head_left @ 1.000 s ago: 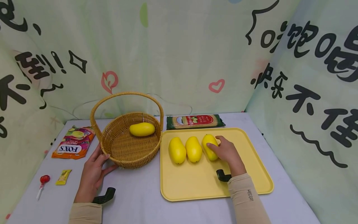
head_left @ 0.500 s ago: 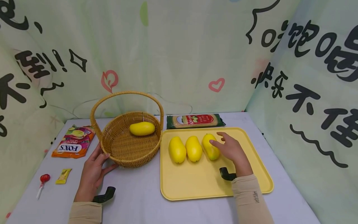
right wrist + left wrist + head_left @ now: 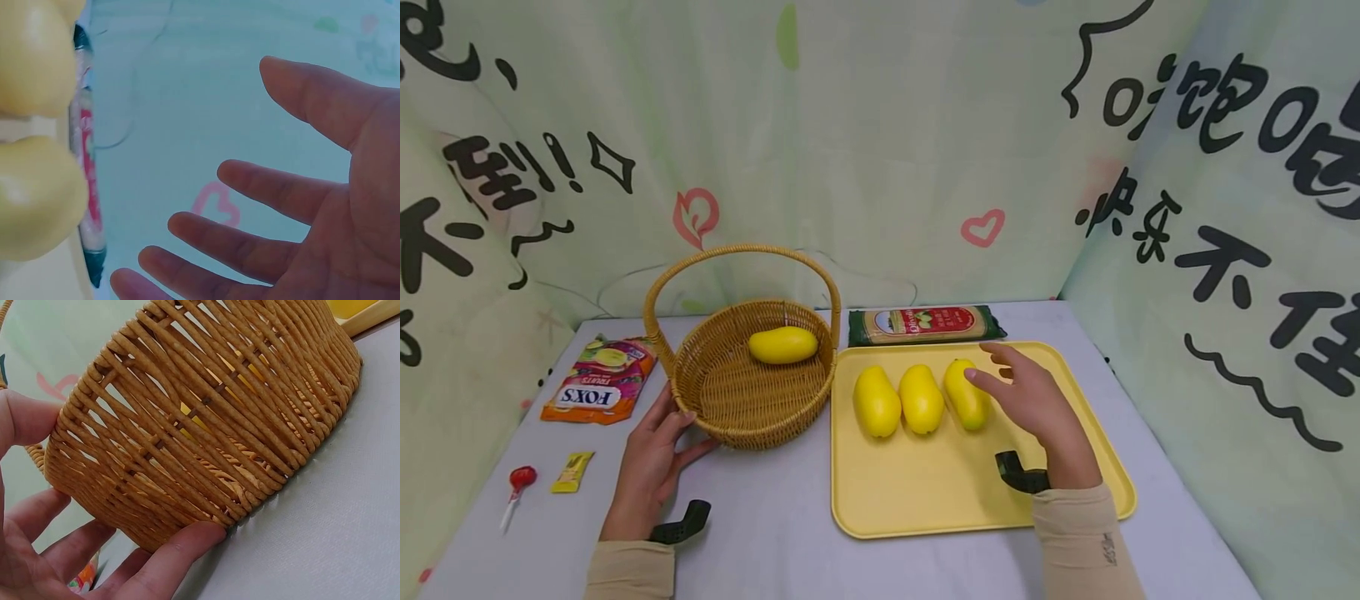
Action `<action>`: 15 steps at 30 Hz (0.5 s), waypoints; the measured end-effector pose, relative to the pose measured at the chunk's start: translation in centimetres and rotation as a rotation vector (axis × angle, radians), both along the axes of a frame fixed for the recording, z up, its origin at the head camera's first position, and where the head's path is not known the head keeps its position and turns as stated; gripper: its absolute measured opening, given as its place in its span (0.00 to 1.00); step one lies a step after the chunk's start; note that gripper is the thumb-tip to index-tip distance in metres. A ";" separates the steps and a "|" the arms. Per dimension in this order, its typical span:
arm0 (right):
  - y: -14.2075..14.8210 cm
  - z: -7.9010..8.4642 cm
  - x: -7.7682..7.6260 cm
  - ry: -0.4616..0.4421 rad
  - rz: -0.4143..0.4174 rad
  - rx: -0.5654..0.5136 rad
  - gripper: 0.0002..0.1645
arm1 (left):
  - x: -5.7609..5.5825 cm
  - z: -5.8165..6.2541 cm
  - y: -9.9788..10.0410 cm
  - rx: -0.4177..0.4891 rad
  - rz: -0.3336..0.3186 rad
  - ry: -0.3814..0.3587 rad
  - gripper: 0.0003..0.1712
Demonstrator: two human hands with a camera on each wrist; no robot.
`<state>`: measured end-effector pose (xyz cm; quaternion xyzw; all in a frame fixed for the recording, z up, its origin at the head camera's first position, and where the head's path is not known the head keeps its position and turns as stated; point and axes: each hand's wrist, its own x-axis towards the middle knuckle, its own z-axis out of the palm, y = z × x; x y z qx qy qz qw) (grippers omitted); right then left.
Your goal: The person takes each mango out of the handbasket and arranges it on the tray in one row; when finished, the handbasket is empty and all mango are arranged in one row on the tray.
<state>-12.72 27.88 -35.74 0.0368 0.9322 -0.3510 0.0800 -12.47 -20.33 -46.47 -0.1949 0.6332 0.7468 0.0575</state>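
Observation:
My left hand [image 3: 651, 467] holds the near left side of a wicker basket [image 3: 767, 435]. In the left wrist view, one digit presses at the rim of the woven wall [image 3: 187, 425] while others reach round its lower edge. A yellow mango [image 3: 783, 345] lies inside the basket, toward its back right. On the yellow tray [image 3: 910, 492], three more mangoes stand in a row: left [image 3: 877, 402], middle [image 3: 922, 399] and right [image 3: 967, 408]. Over the tray, beside the right mango, hovers my right hand [image 3: 1033, 396], fingers spread. The right wrist view shows its palm [image 3: 375, 187] holding nothing.
Behind the tray lies a green pasta packet [image 3: 925, 325]. Left of the basket are a candy bag [image 3: 598, 381], a small yellow wrapped candy [image 3: 572, 472] and a red lollipop [image 3: 520, 479]. Printed curtains [image 3: 880, 150] stand around the table.
My right hand has let go of the right mango and drawn back to the right, its fingers opening. That mango stays on the tray. My left hand keeps its place on the basket.

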 end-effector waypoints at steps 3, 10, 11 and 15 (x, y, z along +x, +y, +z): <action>-0.3 1.1 1.0 0.031 0.011 -0.021 0.46 | 0.0 0.0 0.0 0.003 -0.002 -0.003 0.40; -1.5 3.5 3.4 0.197 0.031 -0.105 0.40 | 0.2 0.1 0.0 0.007 -0.004 -0.018 0.40; -1.7 3.7 3.6 0.242 0.035 -0.126 0.37 | 0.2 0.1 0.0 0.005 -0.004 -0.016 0.40; -3.2 3.5 3.8 0.414 0.105 -0.234 0.23 | 0.1 0.2 0.0 0.012 -0.004 -0.011 0.40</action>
